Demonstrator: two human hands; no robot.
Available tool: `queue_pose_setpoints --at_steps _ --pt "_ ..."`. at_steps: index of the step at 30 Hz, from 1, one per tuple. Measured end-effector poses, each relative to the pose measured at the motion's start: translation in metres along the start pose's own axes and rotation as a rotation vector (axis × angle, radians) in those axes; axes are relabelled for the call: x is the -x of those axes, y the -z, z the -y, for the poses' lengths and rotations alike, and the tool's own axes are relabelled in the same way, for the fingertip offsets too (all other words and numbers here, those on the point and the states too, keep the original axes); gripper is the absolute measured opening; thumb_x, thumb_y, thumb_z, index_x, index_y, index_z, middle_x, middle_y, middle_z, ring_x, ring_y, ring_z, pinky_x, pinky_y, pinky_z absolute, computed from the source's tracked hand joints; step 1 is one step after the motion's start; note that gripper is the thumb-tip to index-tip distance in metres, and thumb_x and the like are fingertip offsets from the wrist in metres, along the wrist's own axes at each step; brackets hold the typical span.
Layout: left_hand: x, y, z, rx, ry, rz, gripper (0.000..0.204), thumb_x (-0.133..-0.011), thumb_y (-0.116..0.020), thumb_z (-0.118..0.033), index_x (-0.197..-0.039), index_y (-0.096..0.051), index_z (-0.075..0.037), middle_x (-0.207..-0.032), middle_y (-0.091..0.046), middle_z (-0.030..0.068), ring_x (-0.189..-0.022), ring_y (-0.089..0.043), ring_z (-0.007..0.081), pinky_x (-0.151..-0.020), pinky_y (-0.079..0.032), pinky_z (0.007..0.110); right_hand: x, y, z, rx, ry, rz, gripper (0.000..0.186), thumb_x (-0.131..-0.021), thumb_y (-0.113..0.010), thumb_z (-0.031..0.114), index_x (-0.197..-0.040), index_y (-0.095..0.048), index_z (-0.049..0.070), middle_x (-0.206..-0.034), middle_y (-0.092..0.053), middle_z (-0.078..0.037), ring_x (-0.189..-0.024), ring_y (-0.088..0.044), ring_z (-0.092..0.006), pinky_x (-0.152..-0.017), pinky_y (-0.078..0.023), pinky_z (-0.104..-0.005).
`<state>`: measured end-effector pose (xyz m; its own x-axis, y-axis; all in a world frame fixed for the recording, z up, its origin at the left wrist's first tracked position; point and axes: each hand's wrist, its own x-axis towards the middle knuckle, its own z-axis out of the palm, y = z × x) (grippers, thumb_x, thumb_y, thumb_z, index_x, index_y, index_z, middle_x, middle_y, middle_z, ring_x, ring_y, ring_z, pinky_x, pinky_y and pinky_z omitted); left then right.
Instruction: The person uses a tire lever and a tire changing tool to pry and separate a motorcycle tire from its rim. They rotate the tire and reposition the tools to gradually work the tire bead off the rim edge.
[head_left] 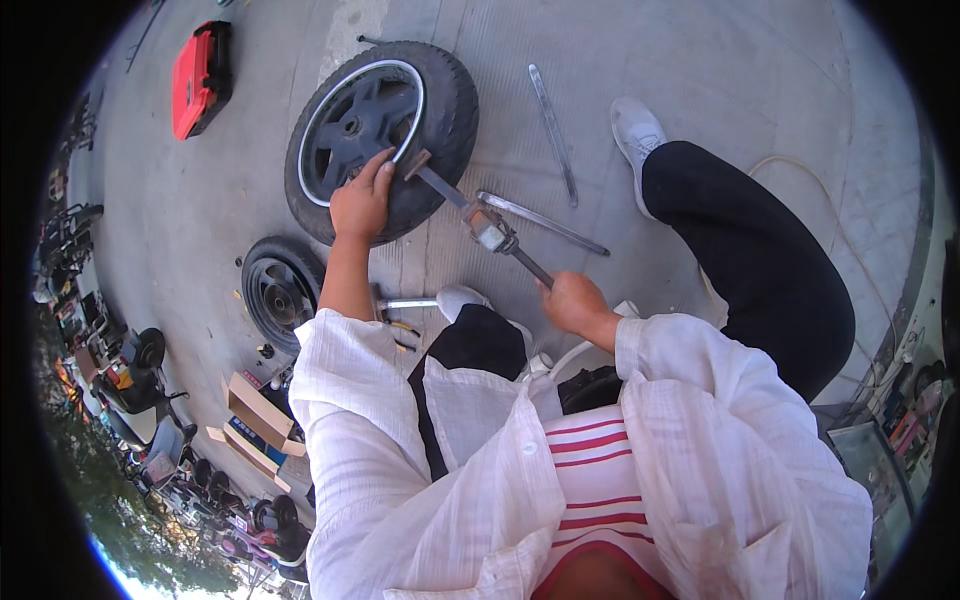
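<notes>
A wheel with a black tyre (452,105) and dark spoked hub with a silver rim edge lies on the floor ahead of me. My left hand (362,200) grips its near side, with fingers at the rim edge. My right hand (578,303) is closed round the handle of a long metal tool (490,232), which looks like a tyre bead breaker. A block-like clamp sits midway along the tool, and its flat crosspiece end touches or hangs just over the tyre's near right side; I cannot tell which.
Two silver tyre levers (553,130) (545,222) lie right of the wheel. A smaller wheel (282,292) and a hammer-like tool (408,303) are nearer left. A red case (201,80) stands far left, an opened cardboard box (258,420) lower left. A pale cable (835,205) curves at right.
</notes>
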<state>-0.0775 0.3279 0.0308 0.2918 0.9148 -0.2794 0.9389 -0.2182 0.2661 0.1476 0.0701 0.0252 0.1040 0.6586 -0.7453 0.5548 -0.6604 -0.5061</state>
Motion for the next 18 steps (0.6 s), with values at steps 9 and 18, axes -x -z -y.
queue_pose_setpoints --at_steps 9,18 --pt "0.005 0.001 -0.007 -0.023 0.051 -0.027 0.034 -0.096 -0.040 -0.049 -0.122 -0.060 -0.039 -0.094 -0.069 0.0145 -0.087 -0.066 0.0358 -0.079 -0.051 0.044 -0.022 -0.017 -0.019 -0.005 0.059 -0.009 0.025 -0.085 -0.055 0.026 -0.085 -0.068 0.005 -0.084 -0.066 -0.022 -0.080 -0.063 -0.0428 -0.072 -0.051 -0.0502" --pt "0.006 0.003 -0.012 -0.013 0.078 -0.039 0.032 -0.094 -0.044 -0.050 -0.118 -0.064 -0.039 -0.089 -0.069 0.0159 -0.084 -0.065 0.0364 -0.075 -0.051 0.044 -0.037 -0.032 -0.033 -0.069 0.159 -0.056 0.027 -0.089 -0.057 0.031 -0.087 -0.067 0.006 -0.078 -0.064 -0.023 -0.076 -0.061 -0.0455 -0.069 -0.048 -0.0518"
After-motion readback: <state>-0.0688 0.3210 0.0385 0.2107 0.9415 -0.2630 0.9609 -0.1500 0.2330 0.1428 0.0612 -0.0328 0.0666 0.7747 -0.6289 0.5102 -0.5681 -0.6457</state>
